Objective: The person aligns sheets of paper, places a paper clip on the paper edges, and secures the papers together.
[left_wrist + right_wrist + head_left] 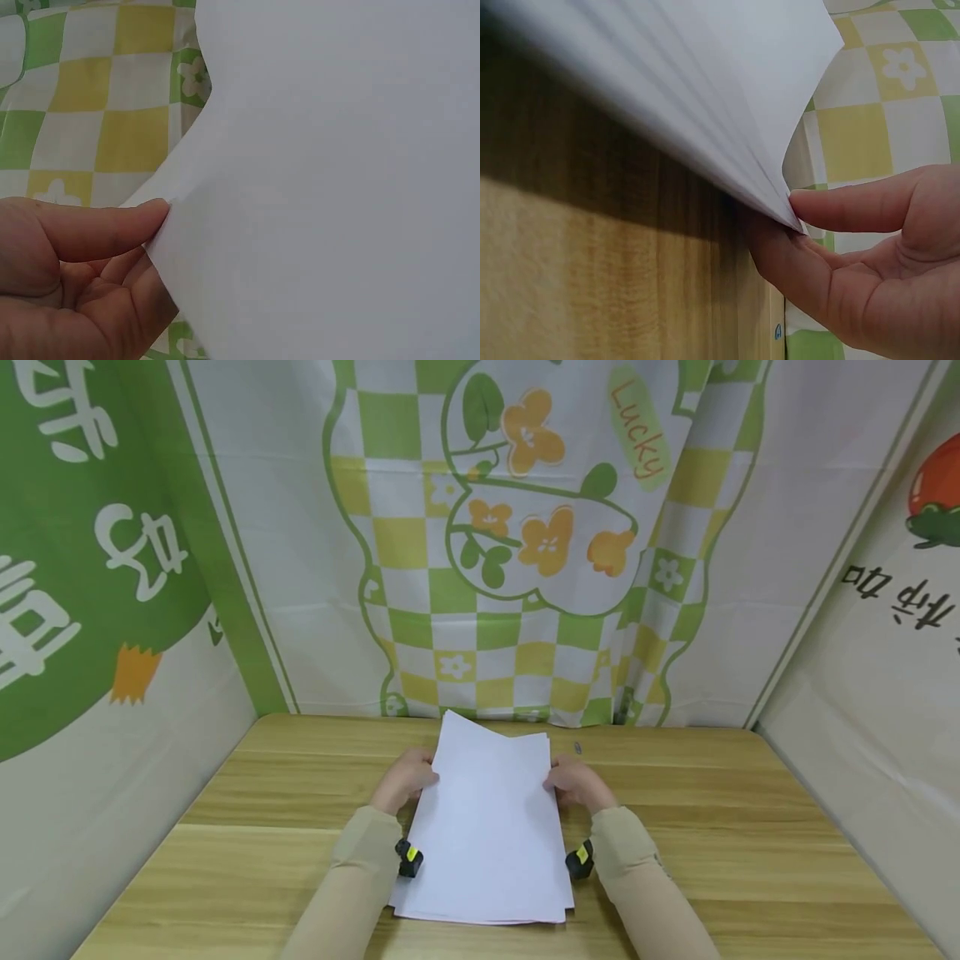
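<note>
A stack of white paper sheets (491, 827) is in the middle of the head view, its far edge dipping between two raised corners. At the near corners the sheets do not line up. My left hand (408, 779) pinches the stack's left edge, thumb on top; the left wrist view shows the paper (322, 195) bending at that thumb. On the opposite edge my right hand (579, 783) pinches the sheets between thumb and fingers. In the right wrist view, several layers of paper (727, 82) fan slightly apart, raised above the wood on that side. Some fingertips are hidden under the paper.
The stack is over a wooden table (247, 860). A small paper clip (577, 747) lies beyond my right hand. Behind the table hangs a checked curtain (480, 635), with printed cloth walls at left and right.
</note>
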The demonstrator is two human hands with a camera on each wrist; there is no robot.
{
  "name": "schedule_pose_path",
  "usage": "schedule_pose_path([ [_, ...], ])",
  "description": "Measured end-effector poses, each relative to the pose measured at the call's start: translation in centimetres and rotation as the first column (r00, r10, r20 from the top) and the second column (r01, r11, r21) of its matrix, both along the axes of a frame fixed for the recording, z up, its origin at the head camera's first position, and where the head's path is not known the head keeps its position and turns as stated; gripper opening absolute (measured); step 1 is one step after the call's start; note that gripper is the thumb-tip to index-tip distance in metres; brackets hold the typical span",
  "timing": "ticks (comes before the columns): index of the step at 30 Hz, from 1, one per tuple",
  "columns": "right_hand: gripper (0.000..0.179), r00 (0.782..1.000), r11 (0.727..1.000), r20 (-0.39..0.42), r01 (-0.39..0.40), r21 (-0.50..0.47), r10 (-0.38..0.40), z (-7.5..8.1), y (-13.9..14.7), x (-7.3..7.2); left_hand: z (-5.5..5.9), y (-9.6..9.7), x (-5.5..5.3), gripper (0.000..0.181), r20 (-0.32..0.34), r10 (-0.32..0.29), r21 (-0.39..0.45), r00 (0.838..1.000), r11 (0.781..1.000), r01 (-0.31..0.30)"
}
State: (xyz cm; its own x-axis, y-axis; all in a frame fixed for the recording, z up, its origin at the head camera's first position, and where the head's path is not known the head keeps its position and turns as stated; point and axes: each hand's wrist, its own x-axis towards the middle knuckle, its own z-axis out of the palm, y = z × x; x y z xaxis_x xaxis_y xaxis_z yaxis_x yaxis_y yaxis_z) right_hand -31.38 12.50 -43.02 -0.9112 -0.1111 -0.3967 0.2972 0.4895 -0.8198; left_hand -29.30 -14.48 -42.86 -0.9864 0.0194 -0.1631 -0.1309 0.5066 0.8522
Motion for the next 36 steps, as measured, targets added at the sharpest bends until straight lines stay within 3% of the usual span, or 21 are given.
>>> schedule_pose_path([
  [8, 0.046, 1.0, 0.997, -0.009, 0.007, -0.083, -0.008, -0.4, 0.2, -0.2, 0.7, 0.0, 0.5, 0.042, 0.028, -0.009, 0.044, 1.0, 0.999, 0.008],
  [16, 0.04, 1.0, 0.991, -0.02, 0.016, -0.132, -0.018, 0.3, 0.1, 0.1, 1.3, -0.1, 0.9, 0.045, 0.062, -0.002, 0.035, 0.998, 0.999, 0.0],
  [23, 0.045, 0.996, 0.985, -0.085, 0.016, -0.173, -0.031, 0.8, 0.5, 0.1, 1.6, 0.1, 0.9, 0.048, -0.006, 0.021, 0.022, 1.0, 1.0, -0.02],
  [31, 0.041, 0.989, 0.991, -0.14, 0.028, -0.129, -0.046, 2.1, 0.6, 0.4, 2.5, 0.3, 1.4, 0.051, -0.059, 0.009, 0.142, 0.998, 0.99, -0.001],
  [36, 0.039, 0.987, 0.986, -0.142, 0.055, -0.16, -0.078, 2.7, 0.6, 0.7, 2.8, 0.4, 1.6, 0.05, -0.091, 0.007, 0.176, 0.996, 0.984, 0.009],
])
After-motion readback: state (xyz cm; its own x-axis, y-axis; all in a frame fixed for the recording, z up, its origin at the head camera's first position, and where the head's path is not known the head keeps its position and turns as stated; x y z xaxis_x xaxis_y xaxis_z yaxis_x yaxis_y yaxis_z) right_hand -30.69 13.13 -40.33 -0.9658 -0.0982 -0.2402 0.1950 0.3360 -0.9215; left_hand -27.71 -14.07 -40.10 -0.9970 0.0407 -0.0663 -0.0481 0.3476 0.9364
